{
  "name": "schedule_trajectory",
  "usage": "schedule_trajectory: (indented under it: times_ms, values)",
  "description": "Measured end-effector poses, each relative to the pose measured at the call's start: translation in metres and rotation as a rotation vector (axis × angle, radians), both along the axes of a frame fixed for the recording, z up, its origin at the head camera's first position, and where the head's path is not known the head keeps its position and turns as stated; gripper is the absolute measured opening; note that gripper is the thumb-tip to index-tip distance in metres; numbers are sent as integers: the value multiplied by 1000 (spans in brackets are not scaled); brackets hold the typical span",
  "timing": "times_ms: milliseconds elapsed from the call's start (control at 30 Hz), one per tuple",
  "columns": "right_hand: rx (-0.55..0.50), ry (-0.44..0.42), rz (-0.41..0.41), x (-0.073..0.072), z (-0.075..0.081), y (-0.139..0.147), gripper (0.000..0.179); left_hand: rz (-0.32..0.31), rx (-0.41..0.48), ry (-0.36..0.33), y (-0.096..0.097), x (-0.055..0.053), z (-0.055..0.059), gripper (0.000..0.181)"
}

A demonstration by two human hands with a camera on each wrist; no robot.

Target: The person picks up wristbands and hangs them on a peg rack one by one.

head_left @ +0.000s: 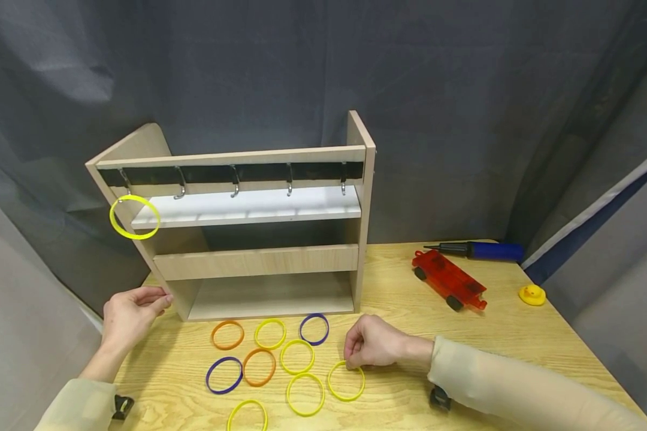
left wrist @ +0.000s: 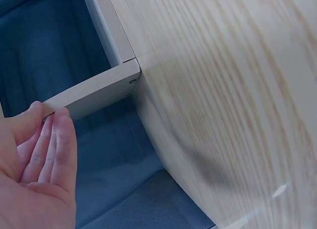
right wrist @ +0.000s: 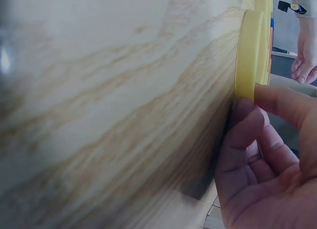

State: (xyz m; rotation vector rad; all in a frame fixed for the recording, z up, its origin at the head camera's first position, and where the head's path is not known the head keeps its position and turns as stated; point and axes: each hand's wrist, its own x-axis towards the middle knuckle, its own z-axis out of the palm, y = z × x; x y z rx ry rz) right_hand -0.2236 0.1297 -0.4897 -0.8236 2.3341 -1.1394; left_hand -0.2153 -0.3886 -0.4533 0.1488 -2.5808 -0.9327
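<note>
My right hand [head_left: 374,343] pinches the upper edge of a yellow ring [head_left: 347,400] that lies at the table's front. In the right wrist view thumb and forefinger hold the rim of this yellow ring [right wrist: 247,56]. My left hand [head_left: 126,316] is at the lower left side of a wooden shelf [head_left: 256,262]. The left wrist view has that hand's thumb and fingertips pinching the edge of the shelf's side panel [left wrist: 94,90]. Another yellow ring [head_left: 135,237] hangs from the leftmost hook of the shelf's top rail.
Between the hands lie several loose rings: yellow ring [head_left: 305,414], orange ring [head_left: 259,385] and purple ring [head_left: 223,392] among them. Farther hooks [head_left: 234,182] line the rail. To the right are a red toy wagon [head_left: 447,278], a blue hand pump [head_left: 493,251] and a yellow duck [head_left: 532,294].
</note>
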Motion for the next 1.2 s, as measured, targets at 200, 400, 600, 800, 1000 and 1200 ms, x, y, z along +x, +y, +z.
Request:
schedule_trajectory:
  times_ms: [200, 400, 600, 800, 1000, 1200]
  values:
    - [10, -1, -5, 1, 2, 1, 11, 0, 3, -3, 0, 0, -1, 25]
    - [-12, -41, -11, 3, 7, 1, 10, 2, 2, -2, -1, 0, -2, 25]
    - [-25, -47, -10, 4, 13, 3, 9, 0, 7, -1, -1, 0, -2, 25]
    - [-31, -72, -3, 5, 20, 5, 7, -5, 9, 9, -2, -1, -3, 24]
    - [-36, -115, -5, 7, 31, 6, 8, -2, 14, 6, -2, -1, -4, 25]
    - [-53, -105, 28, 7, 42, 6, 8, 7, -6, 2, -2, -1, -3, 25]
